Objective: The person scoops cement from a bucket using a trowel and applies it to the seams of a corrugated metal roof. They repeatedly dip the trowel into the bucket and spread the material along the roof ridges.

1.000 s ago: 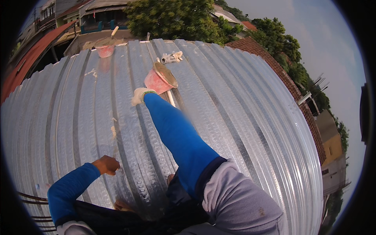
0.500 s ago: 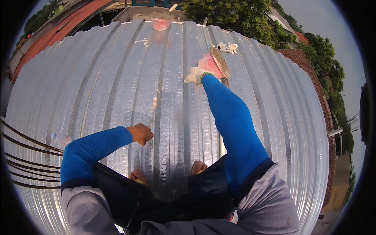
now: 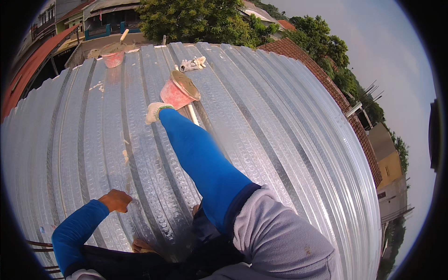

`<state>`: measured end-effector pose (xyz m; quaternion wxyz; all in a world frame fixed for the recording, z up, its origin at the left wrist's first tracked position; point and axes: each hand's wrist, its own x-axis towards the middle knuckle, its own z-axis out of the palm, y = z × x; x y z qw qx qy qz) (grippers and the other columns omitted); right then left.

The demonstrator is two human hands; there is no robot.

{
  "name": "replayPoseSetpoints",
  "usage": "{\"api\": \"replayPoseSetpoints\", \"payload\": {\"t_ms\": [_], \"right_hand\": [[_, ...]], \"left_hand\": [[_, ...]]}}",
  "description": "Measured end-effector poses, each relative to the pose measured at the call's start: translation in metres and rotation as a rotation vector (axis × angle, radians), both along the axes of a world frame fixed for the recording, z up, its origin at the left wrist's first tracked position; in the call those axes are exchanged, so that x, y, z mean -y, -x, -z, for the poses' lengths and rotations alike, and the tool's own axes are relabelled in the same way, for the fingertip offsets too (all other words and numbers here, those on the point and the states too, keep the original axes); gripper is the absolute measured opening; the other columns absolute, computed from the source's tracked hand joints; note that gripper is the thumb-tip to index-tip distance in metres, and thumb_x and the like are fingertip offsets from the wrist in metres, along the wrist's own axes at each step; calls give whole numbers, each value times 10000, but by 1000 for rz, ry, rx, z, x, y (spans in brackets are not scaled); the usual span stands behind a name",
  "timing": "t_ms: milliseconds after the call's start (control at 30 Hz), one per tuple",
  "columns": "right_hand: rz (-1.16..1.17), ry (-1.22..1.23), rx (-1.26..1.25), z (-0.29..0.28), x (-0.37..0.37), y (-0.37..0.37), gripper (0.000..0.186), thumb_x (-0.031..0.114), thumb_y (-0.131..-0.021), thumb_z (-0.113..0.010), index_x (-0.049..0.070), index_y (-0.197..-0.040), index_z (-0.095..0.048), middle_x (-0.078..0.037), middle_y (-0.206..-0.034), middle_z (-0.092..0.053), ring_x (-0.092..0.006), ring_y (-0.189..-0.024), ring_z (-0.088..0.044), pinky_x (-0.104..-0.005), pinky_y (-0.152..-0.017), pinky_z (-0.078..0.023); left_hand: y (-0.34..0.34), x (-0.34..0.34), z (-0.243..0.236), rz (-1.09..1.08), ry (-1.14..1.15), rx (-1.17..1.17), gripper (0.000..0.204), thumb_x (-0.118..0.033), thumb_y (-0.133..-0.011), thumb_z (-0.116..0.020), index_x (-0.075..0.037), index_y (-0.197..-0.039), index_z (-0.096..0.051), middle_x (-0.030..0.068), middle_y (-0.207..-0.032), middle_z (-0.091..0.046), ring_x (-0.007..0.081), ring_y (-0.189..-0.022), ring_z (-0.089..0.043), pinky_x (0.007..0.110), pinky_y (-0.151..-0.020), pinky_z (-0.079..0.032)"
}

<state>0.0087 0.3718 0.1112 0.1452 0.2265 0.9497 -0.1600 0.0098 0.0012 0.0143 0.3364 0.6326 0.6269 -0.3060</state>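
Observation:
I am low on a curved sheet of corrugated metal decking (image 3: 289, 140). My right hand (image 3: 154, 112), in a white glove on a blue sleeve, reaches far forward and rests on a rib just left of a tilted pink bucket (image 3: 173, 94) holding grey mortar. A white handle (image 3: 192, 114) sticks out below the bucket, beside my wrist. The glove looks bunched; whether it grips anything is unclear. My bare left hand (image 3: 116, 200), fingers curled, presses on the decking near my body.
A second pink bucket (image 3: 112, 57) with a stick in it stands at the far edge, and a pair of white gloves (image 3: 193, 63) lies near it. Mortar blobs (image 3: 125, 156) dot the ribs. Steel bars (image 3: 37, 245) show lower left. Beyond the edge lie trees and roofs.
The view has swung as my head moved. My right hand stays beside the pink bucket and my left hand stays pressed on the decking.

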Motion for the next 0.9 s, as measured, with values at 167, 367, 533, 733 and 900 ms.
{"api": "replayPoseSetpoints", "payload": {"t_ms": [167,367,533,733,900], "right_hand": [[-15,-8,-37,7,-2,0,515,372,-765,-789,17,-1138,-764,-218,-1161,-744,-348,-1098,-718,-455,-931,-562],[-25,-12,-58,8,6,5,519,370,-760,-791,24,-1145,-763,-215,-1174,-739,-352,-1105,-717,-453,-930,-565],[12,-11,-107,10,8,6,416,281,-729,-794,51,-1077,-791,-207,-1120,-752,-332,-1073,-732,-442,-911,-580],[0,-20,-93,11,-1,0,439,308,-739,-791,51,-1094,-785,-208,-1135,-748,-338,-1085,-726,-450,-918,-574],[14,-40,-119,15,-4,0,408,268,-716,-785,66,-1071,-795,-210,-1119,-748,-335,-1071,-731,-444,-912,-578]], "left_hand": [[4,8,1,19,-5,23,557,-378,-913,-739,-117,-1391,-625,140,-1311,-691,345,-1223,-651,473,-976,-540],[4,5,5,13,13,17,559,-387,-898,-738,-111,-1372,-630,146,-1307,-691,350,-1226,-646,483,-982,-534],[2,-5,3,-3,7,18,554,-383,-900,-723,-104,-1370,-628,150,-1280,-700,349,-1204,-658,487,-971,-536],[2,-8,3,-2,28,8,556,-378,-899,-716,-96,-1369,-626,153,-1273,-702,348,-1194,-663,476,-960,-541],[3,-6,4,2,24,12,569,-387,-892,-718,-89,-1368,-628,159,-1267,-703,347,-1189,-665,475,-959,-543]]}}
